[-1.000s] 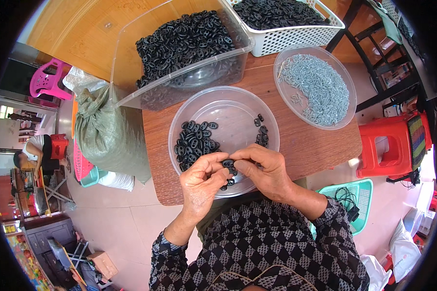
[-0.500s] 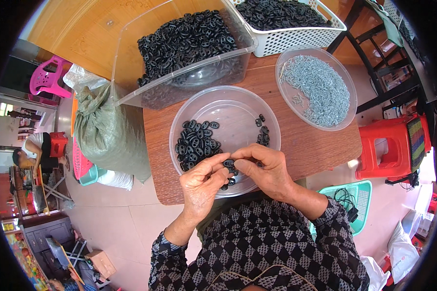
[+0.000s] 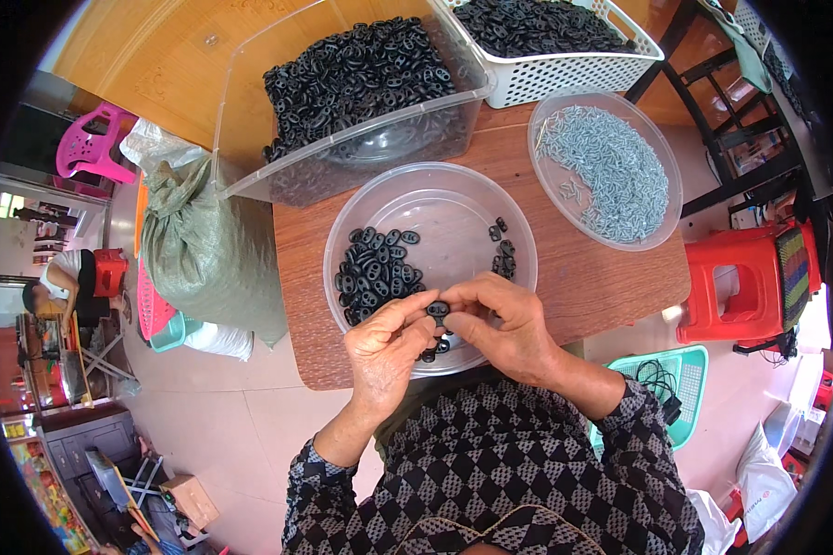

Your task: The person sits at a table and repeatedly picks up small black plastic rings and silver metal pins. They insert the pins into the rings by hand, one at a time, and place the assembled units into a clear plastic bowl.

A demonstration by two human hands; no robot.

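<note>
Over the near side of a round clear plastic tub (image 3: 435, 171), both my hands meet at one small black oval piece with two holes (image 3: 437, 311). My left hand (image 3: 382, 351) pinches its left end between thumb and fingers. My right hand (image 3: 502, 324) grips the other end with thumb and forefinger. Inside the tub, a pile of loose black two-hole pieces (image 3: 377, 270) lies on the left. A few more black pieces (image 3: 503, 250) rest along its right wall. Several others sit just beneath my fingers, partly hidden.
A wooden table (image 3: 592, 287) carries a clear bin (image 3: 250, 185) and a white basket (image 3: 574, 79), both full of black pieces. A shallow round dish (image 3: 539, 176) holds small silvery screws. Red stools (image 3: 727, 319), a green basket (image 3: 699, 370) and a tied sack (image 3: 213, 250) stand around. Another person sits far left.
Both hands stay together over the tub on the same black piece. Its face with the two holes now shows a little more plainly. The view has shifted very slightly.
</note>
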